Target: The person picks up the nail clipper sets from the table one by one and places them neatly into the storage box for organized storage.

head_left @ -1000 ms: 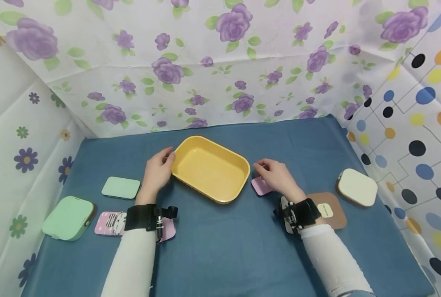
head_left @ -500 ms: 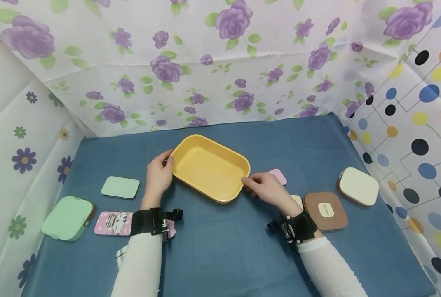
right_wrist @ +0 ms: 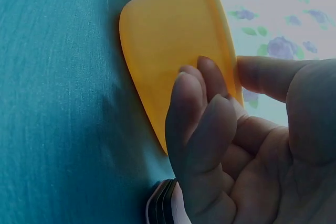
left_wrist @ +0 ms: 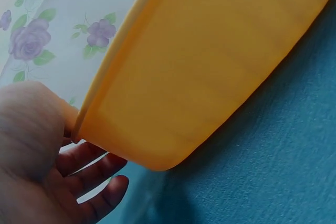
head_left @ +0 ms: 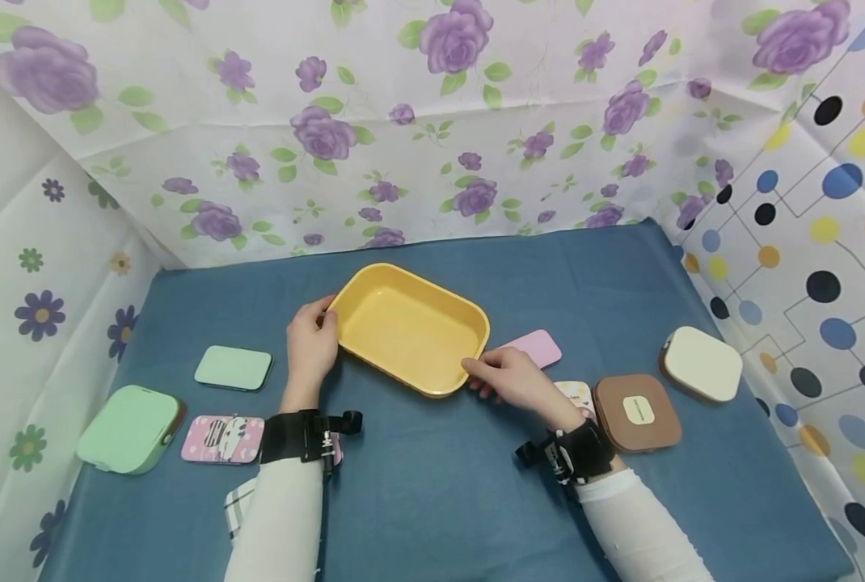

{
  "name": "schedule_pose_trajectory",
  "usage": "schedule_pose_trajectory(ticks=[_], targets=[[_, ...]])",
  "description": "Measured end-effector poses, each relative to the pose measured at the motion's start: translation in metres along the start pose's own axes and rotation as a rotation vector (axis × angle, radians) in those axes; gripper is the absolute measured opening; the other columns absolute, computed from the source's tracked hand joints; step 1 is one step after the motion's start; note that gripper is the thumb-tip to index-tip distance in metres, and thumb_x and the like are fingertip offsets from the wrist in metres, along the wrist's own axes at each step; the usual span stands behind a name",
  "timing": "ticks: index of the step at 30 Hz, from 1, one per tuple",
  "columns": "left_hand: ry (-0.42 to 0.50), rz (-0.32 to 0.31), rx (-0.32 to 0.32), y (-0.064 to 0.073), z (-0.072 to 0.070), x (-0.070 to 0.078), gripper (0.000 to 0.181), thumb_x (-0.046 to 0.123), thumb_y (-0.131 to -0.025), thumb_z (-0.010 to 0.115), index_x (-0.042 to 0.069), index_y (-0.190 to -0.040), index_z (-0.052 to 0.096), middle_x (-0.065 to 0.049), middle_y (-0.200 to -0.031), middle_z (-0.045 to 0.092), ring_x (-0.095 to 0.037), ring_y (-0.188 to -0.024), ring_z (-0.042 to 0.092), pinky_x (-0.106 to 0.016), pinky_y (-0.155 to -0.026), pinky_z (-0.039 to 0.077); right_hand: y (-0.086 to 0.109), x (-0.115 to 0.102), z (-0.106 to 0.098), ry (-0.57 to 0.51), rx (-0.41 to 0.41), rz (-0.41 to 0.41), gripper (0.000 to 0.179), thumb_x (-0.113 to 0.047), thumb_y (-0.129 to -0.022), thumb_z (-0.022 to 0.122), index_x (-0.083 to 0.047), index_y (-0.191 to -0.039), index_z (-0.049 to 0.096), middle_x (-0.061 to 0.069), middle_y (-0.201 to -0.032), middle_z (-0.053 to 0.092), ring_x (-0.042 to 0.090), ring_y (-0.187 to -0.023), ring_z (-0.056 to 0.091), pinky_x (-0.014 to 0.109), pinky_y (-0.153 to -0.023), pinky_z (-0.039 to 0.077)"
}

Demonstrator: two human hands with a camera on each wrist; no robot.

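Mostly hidden behind a wrist strap [head_left: 284, 437], a pink case [head_left: 339, 451] shows us only its edge as the left hand [head_left: 312, 343] and right hand [head_left: 514, 378] pinch opposite ends of the yellow tray [head_left: 411, 327] on blue cloth [head_left: 432, 493]; from the wrist views we see fingers [right_wrist: 210, 135] below its rim, largely masked in the head view.

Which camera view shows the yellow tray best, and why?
The head view, because it shows the yellow tray with its inside and almost its whole rim. The left wrist view shows its outer side, cut off by the frame; the right wrist view, its outer side partly behind the right hand.
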State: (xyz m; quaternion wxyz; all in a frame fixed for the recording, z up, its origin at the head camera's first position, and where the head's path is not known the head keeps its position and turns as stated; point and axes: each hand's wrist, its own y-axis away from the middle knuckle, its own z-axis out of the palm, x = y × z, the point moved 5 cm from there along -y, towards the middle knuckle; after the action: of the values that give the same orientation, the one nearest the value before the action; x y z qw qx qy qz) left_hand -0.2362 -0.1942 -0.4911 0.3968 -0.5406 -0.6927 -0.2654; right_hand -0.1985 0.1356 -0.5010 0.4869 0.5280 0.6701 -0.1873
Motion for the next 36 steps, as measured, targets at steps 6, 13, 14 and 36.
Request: schedule_pose_trajectory(ticks=[6,13,14,36], targets=[[0.034,-0.008,0.010,0.002,0.003,-0.001,0.041,0.011,-0.113,0.048,-0.003,-0.151,0.058,-0.024,-0.139,0.056,-0.040,-0.121,0.054,-0.053,-0.103,0.045,-0.002,0.002,-0.003,-0.013,0.023,0.015,0.045,-0.047,-0.107,0.064,-0.007,-0.092,0.078,0.003,-0.078,0.070,0.021,-0.069,0.065,0.034,-0.063,0.055],[0.078,-0.031,0.038,0.007,0.003,0.001,0.043,0.005,-0.113,0.047,-0.005,-0.154,0.052,-0.023,-0.128,0.053,-0.037,-0.113,0.051,-0.046,-0.094,0.042,-0.004,-0.002,-0.007,-0.009,0.061,0.050,0.046,-0.046,-0.107,0.064,-0.004,-0.091,0.076,0.004,-0.076,0.068,0.020,-0.068,0.064,0.032,-0.062,0.054],[0.089,-0.036,0.037,0.008,0.003,0.001,0.044,0.005,-0.112,0.046,-0.005,-0.155,0.051,-0.023,-0.127,0.052,-0.036,-0.111,0.051,-0.044,-0.091,0.041,-0.005,-0.003,-0.008,-0.004,0.072,0.057,0.047,-0.046,-0.107,0.064,-0.004,-0.090,0.076,0.004,-0.075,0.068,0.021,-0.067,0.064,0.033,-0.061,0.054],[0.072,-0.074,0.045,0.041,0.006,0.007,0.041,0.020,-0.112,0.055,0.000,-0.147,0.062,-0.023,-0.129,0.072,-0.034,-0.100,0.068,-0.035,-0.078,0.050,-0.017,-0.008,-0.050,0.210,0.275,0.115,0.035,-0.041,-0.110,0.061,-0.010,-0.101,0.074,0.006,-0.081,0.071,0.021,-0.071,0.067,0.036,-0.062,0.053]])
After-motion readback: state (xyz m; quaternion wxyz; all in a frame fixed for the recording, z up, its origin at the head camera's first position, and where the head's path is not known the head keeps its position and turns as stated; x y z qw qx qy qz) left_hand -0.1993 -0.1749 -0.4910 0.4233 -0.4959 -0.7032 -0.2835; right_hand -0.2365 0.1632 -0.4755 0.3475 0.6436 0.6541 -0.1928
